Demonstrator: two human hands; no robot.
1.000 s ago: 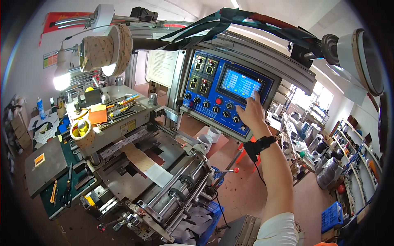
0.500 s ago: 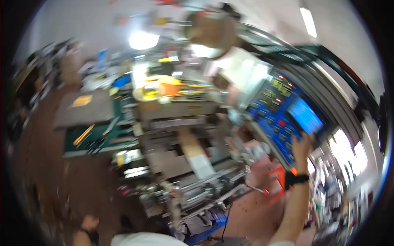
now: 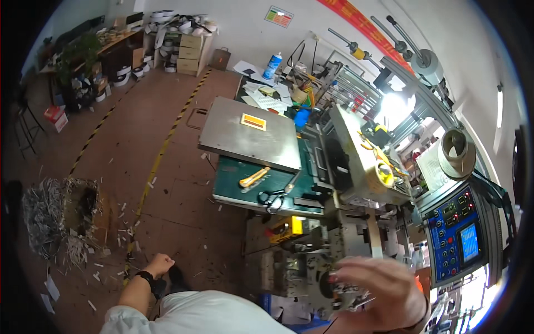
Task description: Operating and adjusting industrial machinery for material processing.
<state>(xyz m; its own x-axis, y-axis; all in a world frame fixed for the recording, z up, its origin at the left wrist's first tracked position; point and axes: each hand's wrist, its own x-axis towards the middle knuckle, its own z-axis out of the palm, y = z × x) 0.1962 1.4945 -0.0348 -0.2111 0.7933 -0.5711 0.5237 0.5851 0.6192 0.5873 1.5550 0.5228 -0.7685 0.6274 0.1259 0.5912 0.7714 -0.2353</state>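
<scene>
My left hand (image 3: 159,264), with a dark band at the wrist, is low over the floor by my side. Its fingers are curled into a loose fist and nothing shows in them. My right hand (image 3: 384,284) is over the near part of the machine (image 3: 353,236), smeared by motion. Its fingers look bent, but I cannot see whether they hold or touch anything. To its right stands the blue control panel (image 3: 453,236) with knobs, buttons and a lit screen, apart from the hand.
A green worktable (image 3: 228,183) carries a metal plate (image 3: 222,136), a yellow utility knife (image 3: 255,177) and black scissors (image 3: 271,200). A box of paper scraps (image 3: 100,222) stands at the left. Striped tape (image 3: 161,153) runs along the littered floor. A bright lamp (image 3: 394,110) shines above the machine.
The view has turned left, so the panel now sits farther right. My right hand has come off the panel and swung down across the machine. The left hand shows more fully.
</scene>
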